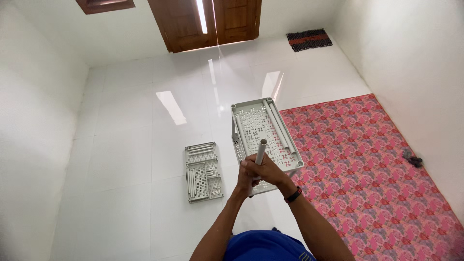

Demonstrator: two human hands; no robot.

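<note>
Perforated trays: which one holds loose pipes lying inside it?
The larger tray beside the pink mat, just beyond the hands; the smaller tray lies apart to its left.

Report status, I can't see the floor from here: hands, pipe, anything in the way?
Both hands, left and right, grip pipe upright. Shelf tray beneath. Parts tray lies apart, left.

White walls (34, 96) and glossy white floor tiles (130, 145) are reflecting light, wooden doors (205, 21) are sitting shut, pink floral carpet (372, 169) is lying right.
</note>
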